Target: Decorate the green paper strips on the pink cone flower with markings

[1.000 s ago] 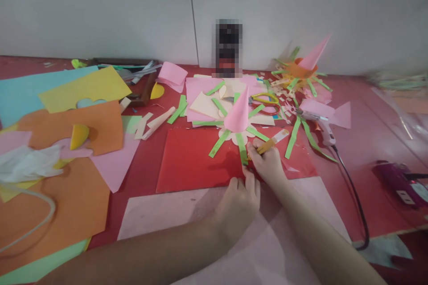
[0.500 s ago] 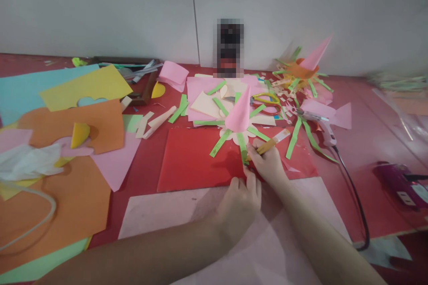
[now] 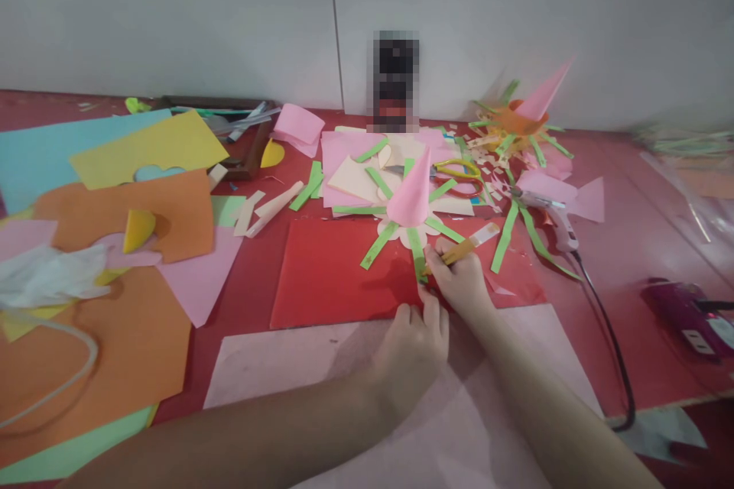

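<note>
A pink paper cone (image 3: 409, 195) stands on a cream scalloped paper base (image 3: 390, 231), with green paper strips radiating around it. My right hand (image 3: 462, 283) grips a yellow-barrelled pen (image 3: 462, 248), its tip at the front green strip (image 3: 417, 248). My left hand (image 3: 416, 340) is closed, with a fingertip at that strip's near end; whether the thumb pinches from below is hidden. A small star-like mark shows on the neighbouring green strip (image 3: 375, 246) to the left. Beneath lies a glossy red sheet (image 3: 332, 275).
Behind the cone, scissors (image 3: 459, 170) rest on stacked paper. A glue gun (image 3: 550, 215) with a black cord lies to the right, near a purple power socket (image 3: 685, 313). Another paper cone figure (image 3: 524, 114) stands at the wall. Cut coloured sheets (image 3: 126, 214) cover the left side.
The pen and both hands stay at the same strip, with at most tiny movement. The whole view has shifted very slightly.
</note>
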`<state>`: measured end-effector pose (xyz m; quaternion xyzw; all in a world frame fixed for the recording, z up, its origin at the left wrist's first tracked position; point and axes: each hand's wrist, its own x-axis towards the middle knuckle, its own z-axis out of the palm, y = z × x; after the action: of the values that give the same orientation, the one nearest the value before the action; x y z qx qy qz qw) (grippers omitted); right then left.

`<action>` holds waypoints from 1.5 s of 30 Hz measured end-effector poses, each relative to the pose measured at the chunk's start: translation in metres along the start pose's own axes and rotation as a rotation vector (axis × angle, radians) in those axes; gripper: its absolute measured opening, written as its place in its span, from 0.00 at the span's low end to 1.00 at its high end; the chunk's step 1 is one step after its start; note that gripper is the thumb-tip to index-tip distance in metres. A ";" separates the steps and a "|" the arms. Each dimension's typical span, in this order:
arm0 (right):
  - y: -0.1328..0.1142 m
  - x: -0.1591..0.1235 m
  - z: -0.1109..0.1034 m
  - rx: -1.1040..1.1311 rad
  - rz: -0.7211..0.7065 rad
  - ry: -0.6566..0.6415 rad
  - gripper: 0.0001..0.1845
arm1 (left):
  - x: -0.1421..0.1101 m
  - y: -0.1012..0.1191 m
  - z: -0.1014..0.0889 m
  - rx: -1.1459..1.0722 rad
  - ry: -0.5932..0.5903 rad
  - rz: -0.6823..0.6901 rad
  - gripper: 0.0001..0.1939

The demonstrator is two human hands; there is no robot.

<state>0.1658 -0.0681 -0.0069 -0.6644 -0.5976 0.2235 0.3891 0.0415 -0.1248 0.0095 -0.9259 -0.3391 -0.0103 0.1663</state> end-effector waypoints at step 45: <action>0.004 0.004 -0.002 0.190 -0.008 0.065 0.19 | 0.000 -0.003 0.001 0.067 0.011 0.013 0.18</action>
<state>0.1705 -0.0648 -0.0084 -0.6291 -0.5634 0.2560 0.4705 0.0393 -0.1226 0.0090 -0.9219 -0.3325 -0.0030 0.1989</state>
